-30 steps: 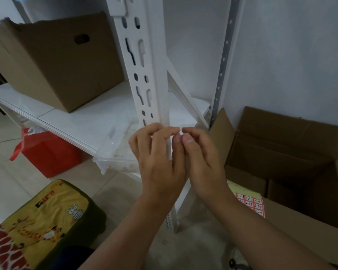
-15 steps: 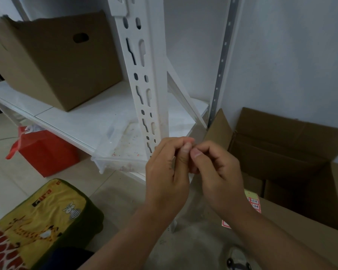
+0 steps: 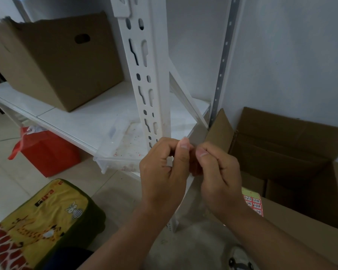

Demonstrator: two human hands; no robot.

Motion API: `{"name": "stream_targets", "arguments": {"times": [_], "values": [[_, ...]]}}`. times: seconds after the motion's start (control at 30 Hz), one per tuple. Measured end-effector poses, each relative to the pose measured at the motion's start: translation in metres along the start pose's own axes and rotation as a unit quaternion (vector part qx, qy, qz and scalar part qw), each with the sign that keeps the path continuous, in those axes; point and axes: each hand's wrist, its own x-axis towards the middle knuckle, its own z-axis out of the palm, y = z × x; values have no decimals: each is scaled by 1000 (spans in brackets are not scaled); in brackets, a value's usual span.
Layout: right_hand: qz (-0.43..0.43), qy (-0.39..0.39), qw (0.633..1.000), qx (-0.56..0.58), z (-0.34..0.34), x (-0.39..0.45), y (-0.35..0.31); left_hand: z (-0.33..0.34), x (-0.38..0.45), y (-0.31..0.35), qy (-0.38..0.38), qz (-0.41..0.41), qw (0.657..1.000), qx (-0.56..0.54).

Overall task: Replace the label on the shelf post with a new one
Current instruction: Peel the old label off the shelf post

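Since the frame one second ago both hands have come down and away from the white shelf post (image 3: 154, 90); now they are in front of its lower part, not on it. The left hand (image 3: 163, 172) and the right hand (image 3: 216, 172) are close together, fingers curled, the thumbs almost meeting. Something small and pale seems pinched between the fingertips (probably a label, but it is too hidden to tell what it is). Whether a label is on the post, I cannot tell; the hands cover that part.

Below and left of the post, on the tile floor, lies a yellow cushion (image 3: 41, 221) with a giraffe print. Right of the post, behind the right wrist, a sheet of red number stickers (image 3: 253, 203) lies on the edge of an open cardboard box (image 3: 293, 152). Just left of the post a clear plastic tray (image 3: 117, 147) sits on the white shelf board (image 3: 76, 117) and sticks out over its edge. Under the board, further left, stands a red bag (image 3: 47, 152). Far left of the post, on the board, stands a brown cardboard box (image 3: 62, 61) with a handle hole.
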Motion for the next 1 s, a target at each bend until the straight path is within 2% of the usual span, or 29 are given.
{"name": "stream_targets", "arguments": {"times": [0.07, 0.23, 0.3, 0.37, 0.47, 0.57, 0.7, 0.8, 0.9, 1.0], "values": [[-8, -4, 1000, -1, 2, 0, 2, -3, 1, -1, 9, 0, 1000, 1], [-12, 4, 1000, -25, 4, 3, 4, -28, 23, -5, 111, 5, 992, 53], [-4, 12, 1000, -27, 5, 4, 5, -43, 38, -22, 127, -19, 987, 97], [5, 13, 999, -29, 6, 6, 7, -55, 51, -53, 75, -76, 973, 207], [21, 5, 999, -24, 10, 7, 11, -63, 57, -90, -75, -167, 912, 366], [38, -2, 999, -27, 13, 8, 14, -60, 53, -94, -152, -224, 865, 423], [53, -7, 998, -29, 15, 10, 18, -59, 50, -93, -176, -214, 863, 424], [61, -6, 998, -26, 14, 11, 20, -60, 50, -99, -141, -188, 882, 408], [64, -5, 998, -16, 14, 11, 21, -59, 52, -101, -114, -196, 897, 379], [63, -5, 998, -12, 15, 11, 22, -56, 54, -109, -124, -212, 886, 392]]}}
